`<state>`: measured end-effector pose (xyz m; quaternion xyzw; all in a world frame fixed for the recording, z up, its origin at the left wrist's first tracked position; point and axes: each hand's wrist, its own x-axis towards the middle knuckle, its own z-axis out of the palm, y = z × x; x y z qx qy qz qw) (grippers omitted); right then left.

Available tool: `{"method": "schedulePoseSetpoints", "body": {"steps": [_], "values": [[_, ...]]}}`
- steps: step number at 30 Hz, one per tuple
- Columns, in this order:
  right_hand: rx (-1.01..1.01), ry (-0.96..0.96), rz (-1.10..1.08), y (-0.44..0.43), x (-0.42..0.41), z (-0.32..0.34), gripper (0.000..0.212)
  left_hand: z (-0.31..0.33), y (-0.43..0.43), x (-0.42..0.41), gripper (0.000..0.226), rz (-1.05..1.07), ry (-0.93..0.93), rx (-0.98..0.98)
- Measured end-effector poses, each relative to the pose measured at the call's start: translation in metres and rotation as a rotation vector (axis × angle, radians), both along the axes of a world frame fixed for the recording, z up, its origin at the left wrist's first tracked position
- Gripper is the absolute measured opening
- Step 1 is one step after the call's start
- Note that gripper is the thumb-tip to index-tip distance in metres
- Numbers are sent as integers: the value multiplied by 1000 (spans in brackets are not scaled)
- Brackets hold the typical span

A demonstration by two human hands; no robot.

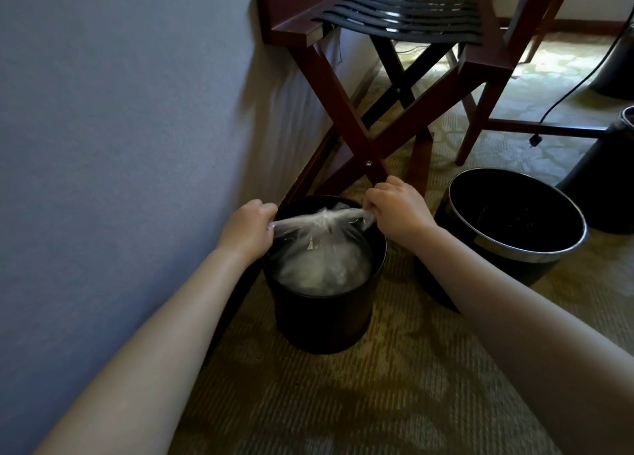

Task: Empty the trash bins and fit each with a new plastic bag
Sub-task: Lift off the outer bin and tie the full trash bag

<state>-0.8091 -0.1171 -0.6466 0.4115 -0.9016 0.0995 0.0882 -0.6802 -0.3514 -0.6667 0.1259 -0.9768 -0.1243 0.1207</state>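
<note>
Two bare forearms are seen entering from the bottom corners of the frame, converging at centre. Left hand point(247, 227) is clenched on the left end of a clear plastic bag point(322, 245); right hand point(398, 211) is clenched on the right end. Bag top is gathered and pulled taut between both fists, just above the bin mouth. Bag body is seen hanging inside the black bin point(322, 317), with pale crumpled contents visible through the film; what they are cannot be told.

Bin is stood upright on patterned carpet point(377, 403), centre frame, close to the grey wall point(120, 111) filling the left side. Second bin point(514, 221), black with a metallic rim, is placed at right centre, tilted toward the camera, no liner seen inside. Third dark bin point(597, 166) is partly cut off at the right edge.

Wooden folding luggage rack point(360, 77) with black straps is positioned at upper centre, against the wall, directly behind the first bin. Black cable with plug point(535, 140) is seen dangling at upper right.
</note>
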Motion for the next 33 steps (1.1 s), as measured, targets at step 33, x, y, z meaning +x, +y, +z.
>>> {"method": "schedulePoseSetpoints", "body": {"steps": [33], "values": [[-65, -57, 94, -23, 22, 24, 47, -4, 55, -28, 29, -117, -284, 201]]}}
